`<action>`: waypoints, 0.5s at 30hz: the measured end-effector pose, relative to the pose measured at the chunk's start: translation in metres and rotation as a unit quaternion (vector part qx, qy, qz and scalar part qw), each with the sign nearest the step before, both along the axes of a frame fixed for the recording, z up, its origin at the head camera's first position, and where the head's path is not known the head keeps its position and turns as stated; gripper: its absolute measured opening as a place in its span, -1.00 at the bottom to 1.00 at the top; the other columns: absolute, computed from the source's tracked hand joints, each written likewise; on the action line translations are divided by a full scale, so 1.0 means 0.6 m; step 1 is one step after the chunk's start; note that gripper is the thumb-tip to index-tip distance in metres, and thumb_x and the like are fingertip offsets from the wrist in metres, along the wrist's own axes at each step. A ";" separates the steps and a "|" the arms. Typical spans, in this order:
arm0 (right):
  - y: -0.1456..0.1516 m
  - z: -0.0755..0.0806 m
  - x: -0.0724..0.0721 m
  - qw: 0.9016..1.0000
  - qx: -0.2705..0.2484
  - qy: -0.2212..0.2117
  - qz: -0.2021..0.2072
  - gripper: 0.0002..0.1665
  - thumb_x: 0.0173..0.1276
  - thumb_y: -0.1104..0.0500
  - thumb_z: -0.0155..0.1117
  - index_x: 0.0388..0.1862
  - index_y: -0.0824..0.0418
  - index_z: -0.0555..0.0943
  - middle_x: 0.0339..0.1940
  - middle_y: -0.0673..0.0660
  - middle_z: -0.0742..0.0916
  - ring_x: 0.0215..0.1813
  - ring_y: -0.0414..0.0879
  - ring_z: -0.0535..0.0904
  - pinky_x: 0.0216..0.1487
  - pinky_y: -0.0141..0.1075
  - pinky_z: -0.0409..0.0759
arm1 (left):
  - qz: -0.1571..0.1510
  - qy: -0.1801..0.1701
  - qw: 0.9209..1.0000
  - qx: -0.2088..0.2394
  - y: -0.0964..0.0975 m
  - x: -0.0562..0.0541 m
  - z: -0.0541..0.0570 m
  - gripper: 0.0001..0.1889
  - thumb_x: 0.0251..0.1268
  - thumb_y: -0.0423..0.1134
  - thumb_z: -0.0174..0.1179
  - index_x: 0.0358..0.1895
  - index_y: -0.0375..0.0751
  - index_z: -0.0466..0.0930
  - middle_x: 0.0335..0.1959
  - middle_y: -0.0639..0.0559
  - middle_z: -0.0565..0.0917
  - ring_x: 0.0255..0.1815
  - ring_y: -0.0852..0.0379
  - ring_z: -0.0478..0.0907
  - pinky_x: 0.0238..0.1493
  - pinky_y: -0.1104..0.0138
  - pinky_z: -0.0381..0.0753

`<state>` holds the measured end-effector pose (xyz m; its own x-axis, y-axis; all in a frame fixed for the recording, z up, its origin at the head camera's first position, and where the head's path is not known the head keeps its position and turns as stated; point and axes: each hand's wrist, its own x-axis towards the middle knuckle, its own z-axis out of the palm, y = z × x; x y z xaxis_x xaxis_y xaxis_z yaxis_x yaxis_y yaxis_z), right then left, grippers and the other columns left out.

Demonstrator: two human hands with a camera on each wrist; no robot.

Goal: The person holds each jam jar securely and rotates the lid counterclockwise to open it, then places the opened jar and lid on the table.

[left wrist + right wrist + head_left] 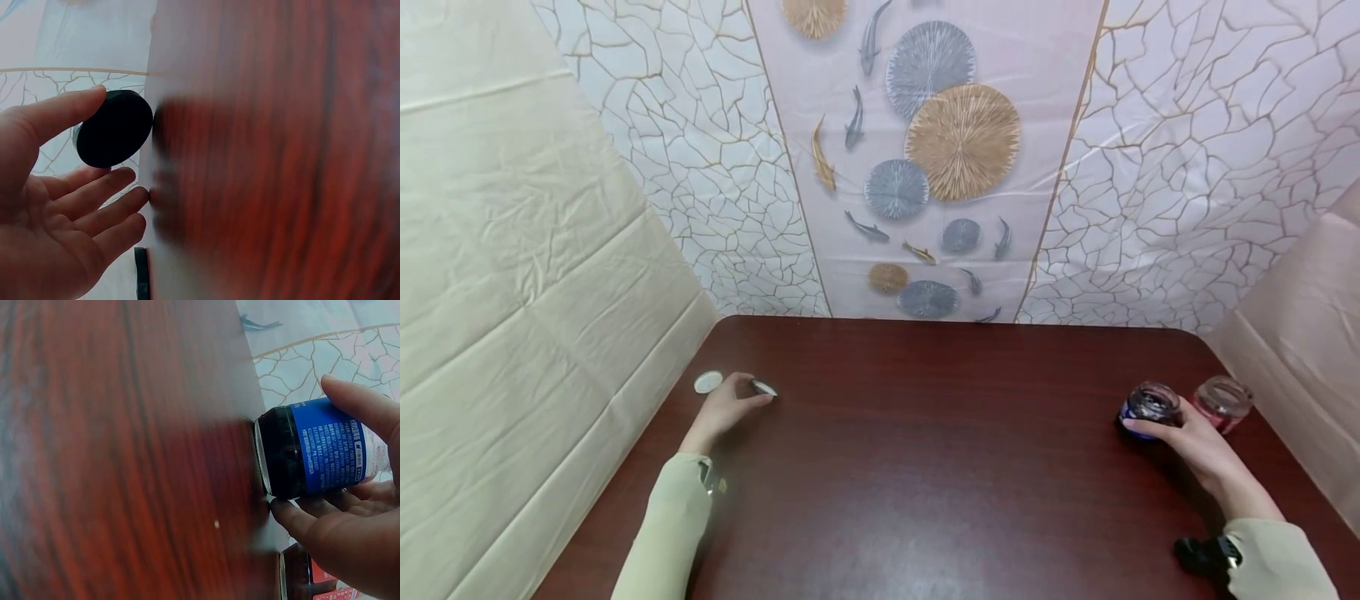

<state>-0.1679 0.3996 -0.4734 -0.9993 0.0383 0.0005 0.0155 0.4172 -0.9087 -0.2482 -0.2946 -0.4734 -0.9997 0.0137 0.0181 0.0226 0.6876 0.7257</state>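
Note:
Far left on the table, my left hand [724, 413] pinches a round jar lid [764, 388] between thumb and index finger. The lid stands tilted on edge close to the tabletop; its dark face [115, 129] shows in the left wrist view. A second lid [708, 382] lies flat just left of that hand. Over at the right, my right hand [1206, 454] grips an uncapped glass jar [1152, 400] with dark contents and a blue label [330, 447]. The jar is upright, its base right at the tabletop. Close beside it stands another uncapped jar [1225, 398] with a red label [324, 574].
A dark red-brown table [925, 450] spans between the hands. Patterned cloth [887, 167] hangs behind its far edge, and pale cloth walls [512, 333] flank both sides. Black wrist straps [1206, 554] sit at the sleeves.

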 end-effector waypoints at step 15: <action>0.000 -0.002 -0.001 1.000 -0.002 0.004 -0.001 -0.40 0.40 0.13 0.38 0.30 0.25 0.35 -0.17 -0.44 0.59 -0.08 -0.55 0.45 -0.11 -0.64 0.33 | -0.010 0.002 0.999 -0.046 -0.011 0.006 0.002 -0.31 0.26 -0.04 0.38 0.26 -0.49 0.39 0.20 -0.43 0.54 0.27 -0.37 0.44 0.32 -0.15 0.37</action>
